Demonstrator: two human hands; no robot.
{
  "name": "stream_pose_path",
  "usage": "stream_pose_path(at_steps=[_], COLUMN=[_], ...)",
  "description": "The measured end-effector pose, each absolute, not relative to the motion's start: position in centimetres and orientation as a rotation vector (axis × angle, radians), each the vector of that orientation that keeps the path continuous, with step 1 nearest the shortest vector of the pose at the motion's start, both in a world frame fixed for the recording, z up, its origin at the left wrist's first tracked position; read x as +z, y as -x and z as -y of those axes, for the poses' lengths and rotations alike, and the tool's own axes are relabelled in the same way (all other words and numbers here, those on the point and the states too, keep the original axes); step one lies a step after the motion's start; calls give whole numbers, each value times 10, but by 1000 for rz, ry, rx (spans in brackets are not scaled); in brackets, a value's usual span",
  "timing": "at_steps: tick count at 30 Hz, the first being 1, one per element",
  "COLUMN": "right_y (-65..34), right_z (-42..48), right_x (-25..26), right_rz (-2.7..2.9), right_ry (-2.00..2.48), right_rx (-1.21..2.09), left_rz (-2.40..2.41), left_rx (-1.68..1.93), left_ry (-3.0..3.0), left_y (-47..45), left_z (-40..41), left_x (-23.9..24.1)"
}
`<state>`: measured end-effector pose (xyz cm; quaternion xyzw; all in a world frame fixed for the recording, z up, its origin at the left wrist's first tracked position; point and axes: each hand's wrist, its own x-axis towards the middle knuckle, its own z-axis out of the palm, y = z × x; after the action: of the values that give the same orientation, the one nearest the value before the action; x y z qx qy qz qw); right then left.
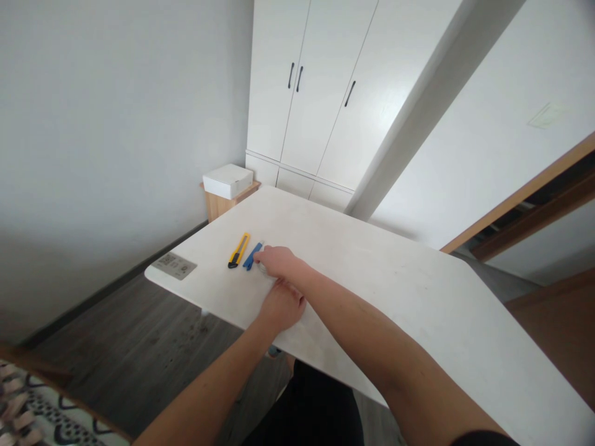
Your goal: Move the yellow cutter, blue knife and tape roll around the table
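Observation:
My right hand [279,261] reaches across the table, its fingers bent together beside a blue tool [252,256] with a pale tip, possibly a small cutter. Its fingertips are close to the blue tool; I cannot tell whether they touch it. Part of a pale, curved object [263,269] shows under the right fingers. My left hand [282,306] is curled on the tabletop just below the right wrist, and what it holds, if anything, is hidden. A yellow utility knife [239,251] with a black end lies left of the blue tool.
The white table [372,266] has rounded corners and a grey printed label [175,266] at its left end. Behind it, a white box [227,180] sits on a wooden stand. White cupboards [320,93] line the back. A patterned cloth [60,409] is at lower left.

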<state>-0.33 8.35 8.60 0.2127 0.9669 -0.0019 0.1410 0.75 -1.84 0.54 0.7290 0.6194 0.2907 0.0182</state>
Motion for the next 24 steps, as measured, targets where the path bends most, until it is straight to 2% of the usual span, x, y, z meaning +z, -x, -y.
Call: stream_pose_path(at_steps=[17, 20, 24], right_y=[5, -16, -92], right_z=[-76, -88, -112], right_x=[93, 101, 120], right_rz=[-2728, -2754, -2666], right_ry=[-625, -707, -958], right_rx=[-18, -20, 50], left_rz=[-1966, -1890, -1849], left_rx=[763, 785, 801], left_ry=[-2326, -2339, -2360], left_y=[-5, -3, -2], left_z=[18, 17, 16], left_x=[8, 10, 10])
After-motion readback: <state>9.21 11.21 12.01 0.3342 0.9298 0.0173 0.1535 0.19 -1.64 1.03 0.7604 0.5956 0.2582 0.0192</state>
